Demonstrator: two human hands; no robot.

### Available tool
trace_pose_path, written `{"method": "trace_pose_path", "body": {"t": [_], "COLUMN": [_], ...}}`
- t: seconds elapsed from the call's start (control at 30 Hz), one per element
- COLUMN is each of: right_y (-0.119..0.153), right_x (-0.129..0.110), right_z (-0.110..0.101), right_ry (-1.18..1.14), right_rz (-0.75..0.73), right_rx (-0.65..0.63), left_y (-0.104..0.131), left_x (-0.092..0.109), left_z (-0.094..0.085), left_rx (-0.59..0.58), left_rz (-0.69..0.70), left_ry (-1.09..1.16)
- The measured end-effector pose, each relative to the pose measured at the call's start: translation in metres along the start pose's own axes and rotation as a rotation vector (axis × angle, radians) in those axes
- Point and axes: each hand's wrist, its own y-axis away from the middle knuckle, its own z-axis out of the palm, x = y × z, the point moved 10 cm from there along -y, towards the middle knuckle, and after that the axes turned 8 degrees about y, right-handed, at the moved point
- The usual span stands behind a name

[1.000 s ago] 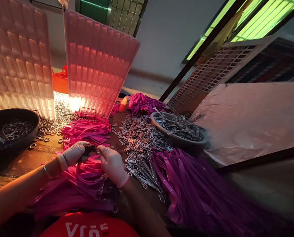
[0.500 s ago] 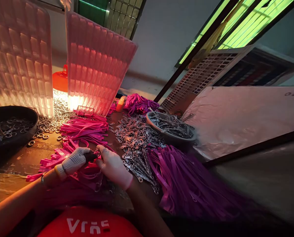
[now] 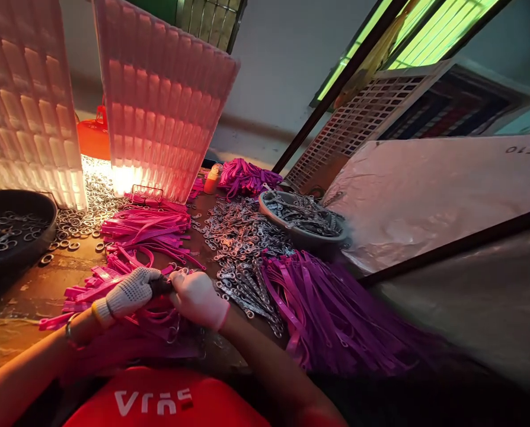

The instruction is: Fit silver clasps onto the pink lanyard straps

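My left hand (image 3: 134, 292), in a white glove with dots, is closed, with something dark (image 3: 160, 286) at its fingertips whose kind I cannot make out. Against the other end of that dark patch, my right hand (image 3: 198, 298) in a plain white glove is curled shut, and its fingers hide what is pinched there. Both hands meet above a heap of pink straps (image 3: 147, 228). Right of them lies a pile of metal chain pieces with ring ends (image 3: 240, 243). Long purple straps (image 3: 318, 314) spread beyond these.
A grey bowl of chain pieces (image 3: 287, 220) stands behind the purple straps. At left sit a dark basin (image 3: 47, 234) and scattered metal rings (image 3: 72, 228). Two ribbed translucent panels (image 3: 162, 101) stand upright around an orange lamp (image 3: 93, 137). An orange-capped bottle (image 3: 212, 178) is farther back.
My right fingers have curled in closer to the dark thing, and the raised index finger has folded down. My left hand keeps its grip. The view has shifted slightly.
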Motion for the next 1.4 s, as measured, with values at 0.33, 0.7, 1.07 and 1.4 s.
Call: {"method": "trace_pose_path", "body": {"t": [0.33,0.7,1.07,1.4], "right_y": [0.016,0.001,0.006,0.002], "right_x": [0.023,0.032,0.104,0.184], "right_z": [0.008,0.012,0.037,0.124], "right_ry": [-0.196,-0.272,-0.333,0.2], "right_rz": [0.083,0.184,0.113,0.32], "right_rx": [0.113,0.032,-0.238,-0.335], "left_y": [-0.004,0.005,0.011,0.02], "left_x": [0.013,0.018,0.0,-0.011], "left_z": [0.005,0.001,-0.04,-0.004], "left_rx": [-0.129,0.094,0.218,0.173], "left_rz": [-0.184,-0.096,-0.104,-0.333], "left_ry": [0.104,0.021,0.455,0.77]}}
